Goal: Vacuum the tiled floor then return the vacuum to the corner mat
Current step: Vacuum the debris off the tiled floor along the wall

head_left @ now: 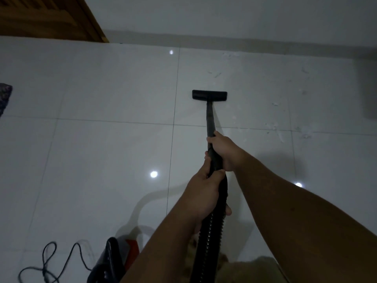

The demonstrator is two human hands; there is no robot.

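Observation:
A black vacuum wand (210,119) runs from my hands out to its flat black nozzle (209,95), which lies on the white tiled floor (102,139). My right hand (223,151) grips the wand farther forward. My left hand (204,193) grips it just behind, where the ribbed black hose (210,237) begins. The vacuum body (114,262), black with a red patch, sits on the floor at the lower left. Pale scraps of debris (285,129) lie scattered on the tiles right of the nozzle.
A black power cord (49,264) loops on the floor at the bottom left. A wooden door (51,17) stands at the top left and a white wall (244,15) runs along the back. A dark patterned mat edge (5,97) shows at the left.

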